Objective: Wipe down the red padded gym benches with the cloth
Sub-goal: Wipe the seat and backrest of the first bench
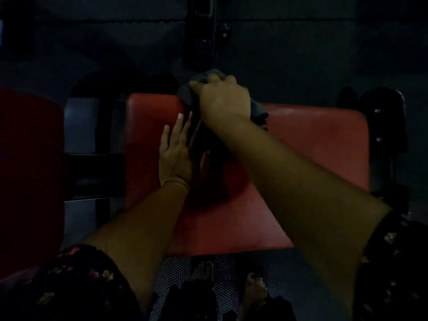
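Grey cloth (186,96) bunched in right hand (222,98), fingers (196,85) curled round it, at far edge of red bench pad (312,147). Left hand (176,154) flat on pad, straight-fingered. Most of pad right of and nearer than cloth.

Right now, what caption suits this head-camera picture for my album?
The right hand grips a dark cloth at the far edge of a red padded bench; the left hand rests flat on it.
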Action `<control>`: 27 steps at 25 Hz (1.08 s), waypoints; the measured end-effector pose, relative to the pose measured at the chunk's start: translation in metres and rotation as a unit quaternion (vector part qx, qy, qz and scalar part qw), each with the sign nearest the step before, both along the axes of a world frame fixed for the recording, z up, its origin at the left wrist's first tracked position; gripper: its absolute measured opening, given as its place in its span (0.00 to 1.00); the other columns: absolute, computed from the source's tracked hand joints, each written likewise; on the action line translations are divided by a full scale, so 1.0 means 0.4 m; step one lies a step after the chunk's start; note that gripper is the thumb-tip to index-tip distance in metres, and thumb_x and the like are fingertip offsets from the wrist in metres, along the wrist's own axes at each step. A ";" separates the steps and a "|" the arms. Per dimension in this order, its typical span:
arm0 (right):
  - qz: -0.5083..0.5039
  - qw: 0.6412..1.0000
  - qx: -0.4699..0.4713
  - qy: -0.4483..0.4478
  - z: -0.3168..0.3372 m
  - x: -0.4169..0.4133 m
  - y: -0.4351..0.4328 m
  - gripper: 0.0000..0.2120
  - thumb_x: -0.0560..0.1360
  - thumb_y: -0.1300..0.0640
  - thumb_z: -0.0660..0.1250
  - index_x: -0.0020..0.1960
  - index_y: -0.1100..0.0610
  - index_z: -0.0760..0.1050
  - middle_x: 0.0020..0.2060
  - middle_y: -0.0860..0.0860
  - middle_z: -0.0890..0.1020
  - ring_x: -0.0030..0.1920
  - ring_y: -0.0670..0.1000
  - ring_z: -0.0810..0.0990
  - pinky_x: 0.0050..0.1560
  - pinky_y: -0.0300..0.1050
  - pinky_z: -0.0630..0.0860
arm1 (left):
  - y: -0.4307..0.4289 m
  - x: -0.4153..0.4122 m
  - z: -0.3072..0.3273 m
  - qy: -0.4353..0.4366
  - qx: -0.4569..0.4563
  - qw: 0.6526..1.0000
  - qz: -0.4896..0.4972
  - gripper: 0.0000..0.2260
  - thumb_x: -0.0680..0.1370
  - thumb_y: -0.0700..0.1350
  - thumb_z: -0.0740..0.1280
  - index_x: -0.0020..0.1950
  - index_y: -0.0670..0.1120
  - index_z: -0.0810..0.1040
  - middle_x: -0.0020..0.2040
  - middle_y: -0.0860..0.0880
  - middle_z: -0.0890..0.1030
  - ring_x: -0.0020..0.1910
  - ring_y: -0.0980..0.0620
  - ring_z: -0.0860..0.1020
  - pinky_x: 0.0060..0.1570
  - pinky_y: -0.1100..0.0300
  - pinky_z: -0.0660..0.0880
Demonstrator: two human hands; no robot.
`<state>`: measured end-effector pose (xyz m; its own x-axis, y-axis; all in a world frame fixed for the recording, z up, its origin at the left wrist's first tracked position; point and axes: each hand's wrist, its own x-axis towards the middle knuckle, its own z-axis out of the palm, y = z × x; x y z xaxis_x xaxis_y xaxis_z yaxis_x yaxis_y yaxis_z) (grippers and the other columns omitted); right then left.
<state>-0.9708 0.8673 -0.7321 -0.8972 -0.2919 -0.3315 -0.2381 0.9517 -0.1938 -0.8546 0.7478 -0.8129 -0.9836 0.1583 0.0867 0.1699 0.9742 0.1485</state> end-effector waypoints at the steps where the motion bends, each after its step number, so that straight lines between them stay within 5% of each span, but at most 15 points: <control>1: 0.007 1.000 -0.001 -0.005 -0.003 -0.002 0.006 0.23 0.81 0.54 0.59 0.75 0.44 0.63 0.70 0.52 0.68 0.65 0.60 0.69 0.53 0.55 0.71 | -0.002 0.001 -0.002 0.007 0.006 1.000 0.001 0.28 0.79 0.56 0.54 0.77 0.47 0.62 0.77 0.43 0.65 0.76 0.43 0.60 0.73 0.43 0.55; 7: -0.157 0.975 0.084 -0.132 0.012 -0.057 0.246 0.20 0.79 0.54 0.62 0.71 0.49 0.69 0.66 0.54 0.71 0.64 0.61 0.72 0.57 0.57 0.71 | 0.003 -0.001 0.003 0.013 0.023 1.000 0.010 0.29 0.77 0.54 0.57 0.77 0.47 0.65 0.77 0.44 0.65 0.77 0.44 0.60 0.74 0.43 0.53; 10: -0.132 0.980 0.103 -0.104 0.025 -0.053 0.142 0.17 0.80 0.54 0.61 0.68 0.54 0.72 0.64 0.54 0.72 0.63 0.60 0.72 0.55 0.57 0.72 | 0.002 0.000 0.004 0.010 0.016 1.000 0.011 0.29 0.77 0.55 0.56 0.77 0.47 0.65 0.77 0.45 0.64 0.77 0.44 0.59 0.74 0.43 0.53; 14: -0.014 0.998 0.051 -0.045 0.020 -0.022 0.115 0.20 0.81 0.53 0.60 0.72 0.46 0.68 0.69 0.52 0.68 0.66 0.59 0.68 0.55 0.57 0.71 | 0.002 -0.001 -0.001 0.008 0.007 1.000 0.007 0.29 0.78 0.55 0.55 0.77 0.47 0.64 0.77 0.45 0.64 0.77 0.44 0.59 0.75 0.44 0.53; 17: -0.068 0.989 0.110 -0.068 0.015 -0.019 0.306 0.23 0.81 0.54 0.60 0.73 0.40 0.64 0.73 0.51 0.65 0.66 0.62 0.67 0.57 0.59 0.72 | 0.002 -0.002 -0.001 0.013 0.012 1.000 0.009 0.28 0.77 0.55 0.56 0.77 0.47 0.63 0.77 0.44 0.64 0.77 0.44 0.59 0.74 0.43 0.53; 21: -0.187 0.959 0.192 -0.089 0.025 -0.002 0.446 0.20 0.80 0.55 0.61 0.72 0.45 0.69 0.66 0.56 0.70 0.62 0.65 0.70 0.54 0.59 0.73 | 0.002 -0.002 -0.004 0.025 0.013 1.000 0.008 0.28 0.77 0.55 0.56 0.77 0.47 0.64 0.77 0.44 0.65 0.77 0.44 0.60 0.74 0.42 0.54; 27: -0.034 0.996 0.084 -0.024 0.003 -0.006 0.207 0.20 0.81 0.55 0.60 0.73 0.46 0.68 0.69 0.55 0.68 0.65 0.62 0.69 0.53 0.57 0.72 | -0.001 0.000 -0.009 0.033 0.010 0.999 0.005 0.28 0.77 0.54 0.56 0.77 0.46 0.64 0.77 0.44 0.65 0.77 0.43 0.60 0.74 0.44 0.53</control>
